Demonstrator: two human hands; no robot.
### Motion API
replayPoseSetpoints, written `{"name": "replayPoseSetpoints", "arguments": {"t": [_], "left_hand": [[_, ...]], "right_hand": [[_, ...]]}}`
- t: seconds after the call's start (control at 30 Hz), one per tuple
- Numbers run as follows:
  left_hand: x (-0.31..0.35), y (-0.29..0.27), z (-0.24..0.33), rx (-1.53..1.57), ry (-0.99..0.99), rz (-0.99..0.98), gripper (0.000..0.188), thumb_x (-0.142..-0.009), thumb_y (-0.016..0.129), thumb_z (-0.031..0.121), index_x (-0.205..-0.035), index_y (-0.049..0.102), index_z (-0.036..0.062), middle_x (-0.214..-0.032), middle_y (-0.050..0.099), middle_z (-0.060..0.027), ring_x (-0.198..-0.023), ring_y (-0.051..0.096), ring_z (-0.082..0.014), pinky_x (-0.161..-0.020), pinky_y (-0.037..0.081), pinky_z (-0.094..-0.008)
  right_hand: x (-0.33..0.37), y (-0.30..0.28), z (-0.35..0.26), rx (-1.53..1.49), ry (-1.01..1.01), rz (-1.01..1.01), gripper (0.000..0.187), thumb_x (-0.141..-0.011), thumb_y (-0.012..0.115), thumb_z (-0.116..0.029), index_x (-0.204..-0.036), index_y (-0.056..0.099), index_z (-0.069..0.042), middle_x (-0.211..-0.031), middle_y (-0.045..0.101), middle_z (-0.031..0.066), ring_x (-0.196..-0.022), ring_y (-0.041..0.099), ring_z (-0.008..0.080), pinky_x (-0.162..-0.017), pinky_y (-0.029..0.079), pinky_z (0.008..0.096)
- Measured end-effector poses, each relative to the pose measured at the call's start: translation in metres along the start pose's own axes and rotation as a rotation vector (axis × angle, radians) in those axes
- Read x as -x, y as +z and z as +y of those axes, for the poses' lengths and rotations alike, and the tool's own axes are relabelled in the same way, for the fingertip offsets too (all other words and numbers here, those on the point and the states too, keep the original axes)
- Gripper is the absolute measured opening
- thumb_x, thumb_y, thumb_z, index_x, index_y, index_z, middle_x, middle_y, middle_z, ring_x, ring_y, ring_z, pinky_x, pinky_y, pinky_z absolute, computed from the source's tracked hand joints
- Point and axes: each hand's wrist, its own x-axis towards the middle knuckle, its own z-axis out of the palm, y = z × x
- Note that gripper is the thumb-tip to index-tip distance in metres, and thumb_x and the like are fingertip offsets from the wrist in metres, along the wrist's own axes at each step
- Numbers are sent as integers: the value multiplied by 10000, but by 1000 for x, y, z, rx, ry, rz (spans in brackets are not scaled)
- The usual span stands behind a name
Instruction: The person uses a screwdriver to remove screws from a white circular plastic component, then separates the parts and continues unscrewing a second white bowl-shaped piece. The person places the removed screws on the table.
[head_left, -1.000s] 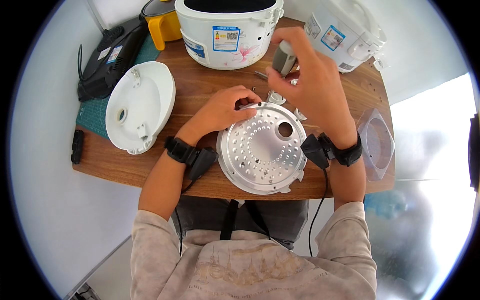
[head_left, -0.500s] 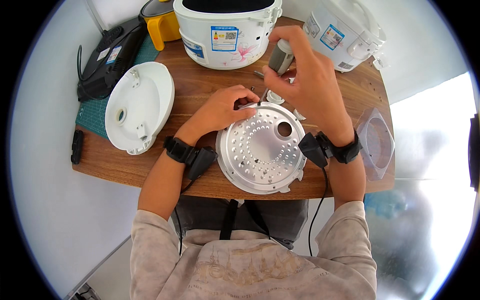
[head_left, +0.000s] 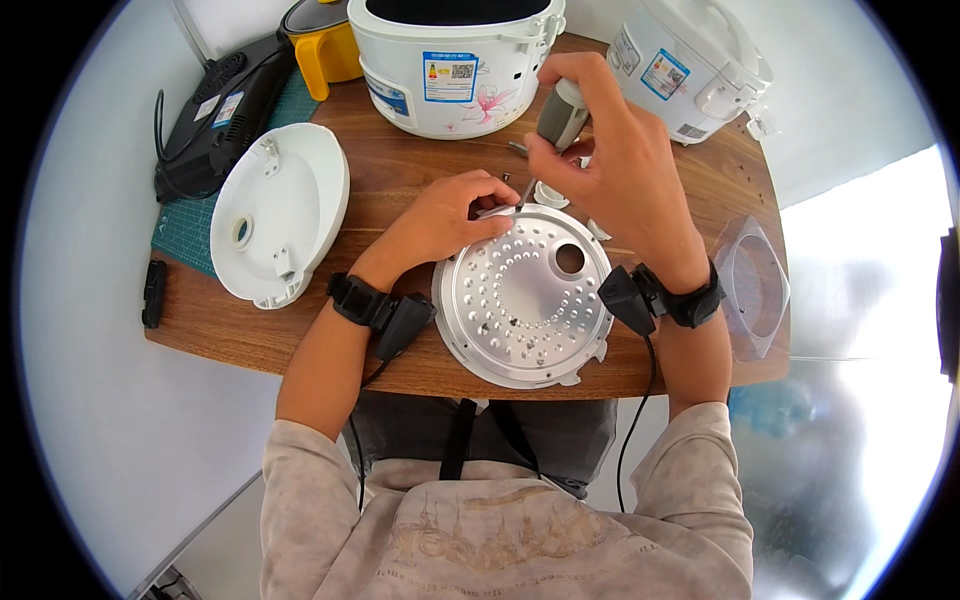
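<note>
A round silver rice-cooker inner lid (head_left: 535, 295), dimpled and with one round hole, lies near the front edge of the table. My left hand (head_left: 440, 215) pinches its far rim between thumb and fingers. My right hand (head_left: 630, 170) is wrapped round the thick grey handle of a screwdriver (head_left: 562, 115), held tilted. Its thin shaft reaches down to the lid's far rim, right beside my left fingertips. Exactly what the tip touches is too small to make out. Just beyond the rim sits a small white round part (head_left: 550, 194).
A white outer lid (head_left: 310, 190) lies at left, partly over a green cutting mat (head_left: 185, 232). Two rice cookers, one open (head_left: 440, 100) and one closed (head_left: 690, 60), stand at the back. A clear plastic piece (head_left: 752, 290) lies at right, a black tool (head_left: 154, 294) far left.
</note>
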Motion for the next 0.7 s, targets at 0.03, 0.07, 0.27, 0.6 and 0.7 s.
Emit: {"name": "replayPoseSetpoints", "arguments": {"t": [0.03,0.07,0.27,0.6,0.7], "left_hand": [[0,0,0,-2,4,0,316,-895,733,248,-1131,691,42,-1024,670,-108,-929,639,-234,-840,519,-356],[0,0,-1,-3,8,0,315,-894,733,247,-1130,691,42,-1024,671,-108,-929,639,-234,-840,519,-356],[0,-1,2,-13,6,1,313,-895,732,247,-1130,692,46,-1027,671,-109,-929,641,-234,-840,519,-358],[0,0,1,-2,0,0,310,-893,732,242,-1134,691,52,-1020,668,-104,-928,638,-228,-834,519,-357],[0,0,0,7,1,0,310,-892,732,238,-1140,690,56,-1013,665,-101,-924,636,-225,-830,519,-359]], "right_hand": [[0,0,0,-2,-7,2,415,-839,744,-68,-1195,534,-104,-790,665,92,-697,710,212,-668,600,321],[0,0,0,-4,1,-3,416,-840,744,-68,-1197,534,-104,-790,665,92,-698,711,214,-666,599,321],[-1,-1,2,-22,5,3,430,-845,745,-70,-1216,530,-106,-786,667,96,-696,717,219,-658,606,326],[-1,-1,3,-15,0,-3,446,-847,756,-73,-1228,527,-104,-820,678,99,-723,736,227,-658,611,326],[-1,1,2,-8,-7,-1,445,-849,754,-68,-1230,529,-109,-826,680,98,-724,736,223,-660,611,326]]}}
